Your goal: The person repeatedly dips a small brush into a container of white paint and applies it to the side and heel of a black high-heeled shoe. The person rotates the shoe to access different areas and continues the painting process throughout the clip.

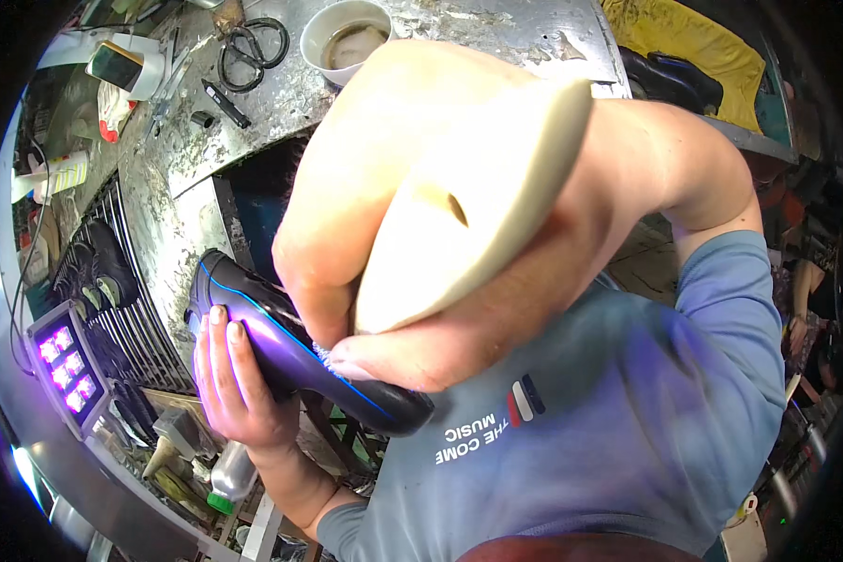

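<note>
A black shoe [281,351] with a thin blue line along its edge lies slanted in front of my body. My left hand [239,389] grips it from the left, several fingers laid over its side. My right hand [347,215] looms large and close, closed around a brush [478,201] with a broad cream handle that has a small hole. Pale bristles show just below my right fingertips, against the blue line of the shoe. The far side of the shoe is partly hidden by my right hand.
On the stained metal bench [281,112] are a white bowl [311,37] of cloudy liquid, black scissors [253,54] and a black marker [226,104]. A purple-lit lamp panel [66,370] and a metal rack [140,323] with dark shoes stand left. Yellow cloth [693,47] lies far right.
</note>
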The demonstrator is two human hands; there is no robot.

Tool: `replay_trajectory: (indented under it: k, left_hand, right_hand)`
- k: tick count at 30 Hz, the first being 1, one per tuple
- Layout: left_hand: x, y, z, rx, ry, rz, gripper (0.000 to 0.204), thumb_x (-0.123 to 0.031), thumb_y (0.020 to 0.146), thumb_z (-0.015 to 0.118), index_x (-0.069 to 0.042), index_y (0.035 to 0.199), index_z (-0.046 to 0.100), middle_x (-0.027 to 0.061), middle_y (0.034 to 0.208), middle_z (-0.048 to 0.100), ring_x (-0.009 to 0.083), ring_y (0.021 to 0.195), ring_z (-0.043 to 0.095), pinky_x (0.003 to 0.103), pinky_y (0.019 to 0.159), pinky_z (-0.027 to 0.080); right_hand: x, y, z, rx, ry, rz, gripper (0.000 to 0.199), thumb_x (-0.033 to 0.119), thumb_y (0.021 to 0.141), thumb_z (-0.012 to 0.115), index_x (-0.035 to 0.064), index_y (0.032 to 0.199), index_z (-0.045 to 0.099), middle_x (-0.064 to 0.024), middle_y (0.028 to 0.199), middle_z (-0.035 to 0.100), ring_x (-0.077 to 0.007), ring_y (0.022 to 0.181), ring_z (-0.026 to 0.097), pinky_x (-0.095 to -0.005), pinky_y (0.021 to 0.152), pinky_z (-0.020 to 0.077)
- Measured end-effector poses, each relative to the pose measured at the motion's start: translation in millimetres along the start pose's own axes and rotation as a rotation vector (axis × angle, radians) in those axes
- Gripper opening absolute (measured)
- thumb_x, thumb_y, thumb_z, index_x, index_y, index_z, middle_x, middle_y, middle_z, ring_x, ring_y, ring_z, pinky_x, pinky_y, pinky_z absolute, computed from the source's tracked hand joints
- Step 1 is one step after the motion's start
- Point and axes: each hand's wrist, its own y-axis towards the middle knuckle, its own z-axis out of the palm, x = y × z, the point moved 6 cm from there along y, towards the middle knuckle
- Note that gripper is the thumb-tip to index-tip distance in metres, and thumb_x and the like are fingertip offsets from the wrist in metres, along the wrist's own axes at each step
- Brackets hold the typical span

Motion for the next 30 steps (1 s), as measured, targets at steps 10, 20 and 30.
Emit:
replay_trajectory:
  k: [10, 20, 30]
  left_hand:
    - [9.8, -6.6, 4.9, 0.128, -0.012, -0.15, 0.053, -0.024, 0.09, 0.069, 0.005, 0.132, 0.055, 0.0243, 0.125, 0.065, 0.0424, 0.113, 0.065, 0.05, 0.097, 0.053]
    - [29.4, -25.6, 20.1, 0.203, -0.242, -0.43, 0.081, -0.031, 0.071, 0.088, 0.003, 0.137, 0.053, 0.0225, 0.126, 0.065, 0.041, 0.111, 0.066, 0.045, 0.094, 0.053]
    - [8.1, -18.0, 12.7, 0.111, -0.522, -0.57, 0.048, -0.026, 0.075, 0.084, -0.004, 0.114, 0.067, 0.0175, 0.102, 0.072, 0.0337, 0.089, 0.072, 0.04, 0.077, 0.055]
  right_hand:
    - [14.5, -19.6, -1.9, 0.076, -0.14, 0.001, 0.018, 0.02, 0.069, 0.073, 0.0042, 0.075, 0.068, -0.009, 0.067, 0.065, -0.0249, 0.062, 0.063, -0.0369, 0.058, 0.0505]
    - [48.3, -36.6, -4.1, 0.062, -0.313, 0.033, 0.017, 0.021, 0.069, 0.073, 0.0054, 0.074, 0.067, -0.0091, 0.068, 0.065, -0.0271, 0.063, 0.063, -0.0383, 0.058, 0.051]
    - [55.8, -38.5, -10.8, -0.002, -0.365, -0.074, 0.016, 0.021, 0.069, 0.073, 0.0065, 0.074, 0.067, -0.0092, 0.068, 0.065, -0.0294, 0.065, 0.064, -0.0398, 0.059, 0.0516]
